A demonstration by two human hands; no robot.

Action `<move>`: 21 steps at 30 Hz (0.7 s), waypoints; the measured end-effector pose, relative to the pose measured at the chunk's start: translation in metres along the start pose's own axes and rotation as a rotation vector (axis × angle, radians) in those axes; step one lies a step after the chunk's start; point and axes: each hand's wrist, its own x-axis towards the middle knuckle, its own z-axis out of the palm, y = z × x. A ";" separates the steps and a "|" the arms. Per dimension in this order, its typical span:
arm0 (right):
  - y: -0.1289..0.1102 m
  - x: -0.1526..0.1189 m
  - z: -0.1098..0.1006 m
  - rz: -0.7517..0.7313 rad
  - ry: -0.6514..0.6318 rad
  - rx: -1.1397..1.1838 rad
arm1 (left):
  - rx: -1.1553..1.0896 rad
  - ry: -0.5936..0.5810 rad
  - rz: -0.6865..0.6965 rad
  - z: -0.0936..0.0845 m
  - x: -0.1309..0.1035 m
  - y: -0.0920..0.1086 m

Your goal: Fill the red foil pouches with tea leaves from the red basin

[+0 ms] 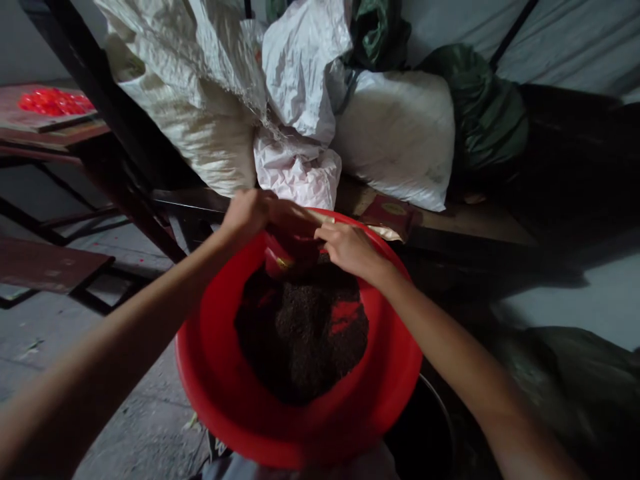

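Over the far side of a red basin, both hands hold a dark red bag with a small yellow mark on its front. My left hand is closed on the bag's upper left corner. At its upper right edge, the fingers of my right hand pinch the bag near its pale rim. The basin contains dark, loose, grainy material, with a patch of red bottom showing through. Whether the bag has anything inside cannot be seen.
White woven sacks and a dark green bag stand behind the basin. Another dark red packet lies on the wooden board there. At left, a table bears bright red items, above a low bench.
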 end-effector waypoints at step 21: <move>-0.021 -0.077 0.058 -0.224 0.300 -0.020 | -0.362 -0.018 -0.164 0.061 -0.077 0.002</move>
